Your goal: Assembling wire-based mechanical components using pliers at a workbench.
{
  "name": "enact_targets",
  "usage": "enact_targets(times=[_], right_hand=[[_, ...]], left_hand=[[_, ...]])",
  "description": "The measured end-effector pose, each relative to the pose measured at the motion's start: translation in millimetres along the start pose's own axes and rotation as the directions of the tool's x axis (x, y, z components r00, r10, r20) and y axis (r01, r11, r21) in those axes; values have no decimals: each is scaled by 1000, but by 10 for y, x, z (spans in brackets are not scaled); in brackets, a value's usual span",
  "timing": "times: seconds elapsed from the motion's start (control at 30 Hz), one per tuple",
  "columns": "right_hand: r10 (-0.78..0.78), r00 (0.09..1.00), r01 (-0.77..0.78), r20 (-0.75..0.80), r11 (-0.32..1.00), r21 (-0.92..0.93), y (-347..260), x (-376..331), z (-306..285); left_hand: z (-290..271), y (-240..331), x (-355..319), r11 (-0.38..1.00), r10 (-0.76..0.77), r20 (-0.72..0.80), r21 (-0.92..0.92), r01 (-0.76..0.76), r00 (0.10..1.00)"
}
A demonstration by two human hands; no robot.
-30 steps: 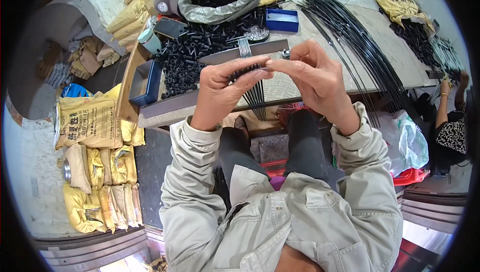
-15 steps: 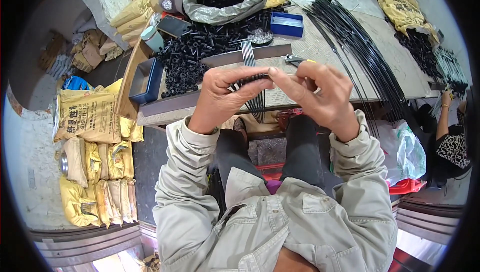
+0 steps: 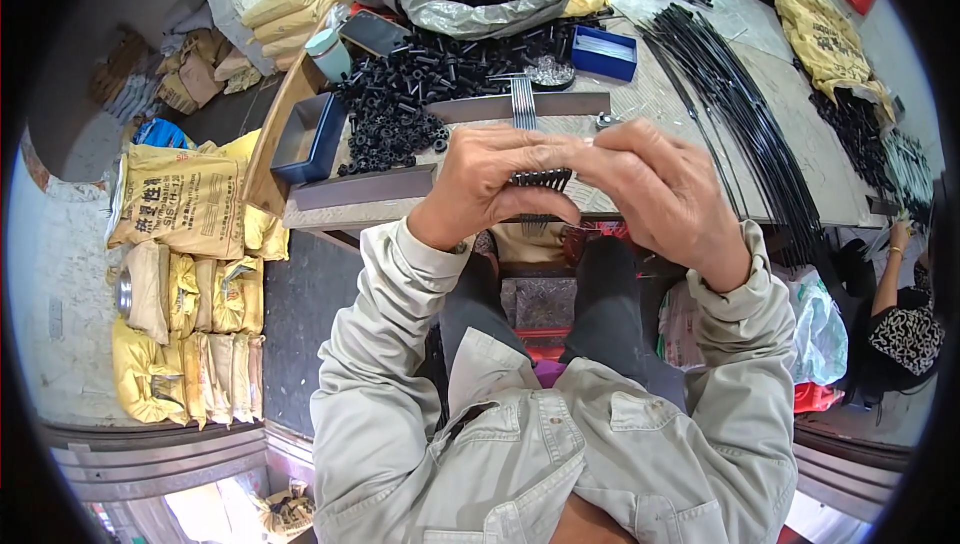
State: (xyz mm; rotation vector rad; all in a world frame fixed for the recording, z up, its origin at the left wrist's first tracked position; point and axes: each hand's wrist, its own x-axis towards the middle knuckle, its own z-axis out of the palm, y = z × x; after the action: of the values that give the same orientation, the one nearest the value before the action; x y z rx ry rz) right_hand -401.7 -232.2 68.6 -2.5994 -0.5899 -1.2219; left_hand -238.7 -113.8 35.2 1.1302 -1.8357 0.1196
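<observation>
Left hand (image 3: 490,184) and right hand (image 3: 655,189) are raised together over the near edge of the workbench (image 3: 700,134), fingertips meeting at the middle. Between them sits a row of thin black rods (image 3: 541,180), packed side by side like a comb.

Left hand: fingers (image 3: 530,149) curled well in, nearly closed, thumb below and fingertips on top of the row's left end. It has a pinch hold on the rods.

Right hand: fingers bent over and closed down onto the row's right end; the back of the hand faces the camera, so the thumb is hidden and the exact grip cannot be told. The fingers touch the rods at the least.

The rods' lower ends (image 3: 535,224) show just below the left thumb, hanging down toward the lap.

Just beyond the fingertips, a flat bundle of grey metal pins (image 3: 522,104) lies across a dark metal bar (image 3: 530,107) on the bench. Beyond and to the left of the left fingers, a heap of short black tube pieces (image 3: 420,84) spreads over the bench, with a grey sack (image 3: 480,4) of more behind it. A blue tray (image 3: 604,52) sits beyond the right fingers. Long black rods (image 3: 740,114) fan out to the right of the right hand, well apart from it. A dark open box (image 3: 308,139) sits at the bench's left edge, far left of the left fingers.
</observation>
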Motion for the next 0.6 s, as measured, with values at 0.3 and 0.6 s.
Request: enact_targets(times=[0.3, 0.6], right_hand=[[5, 996, 7, 87, 991, -137, -119, 172, 112], [-178, 863, 96, 473, 977, 192, -675, 40, -603]], left_hand=[[224, -131, -279, 937, -194, 197, 326, 122, 961], [791, -338, -1121, 726, -323, 131, 670, 157, 937]])
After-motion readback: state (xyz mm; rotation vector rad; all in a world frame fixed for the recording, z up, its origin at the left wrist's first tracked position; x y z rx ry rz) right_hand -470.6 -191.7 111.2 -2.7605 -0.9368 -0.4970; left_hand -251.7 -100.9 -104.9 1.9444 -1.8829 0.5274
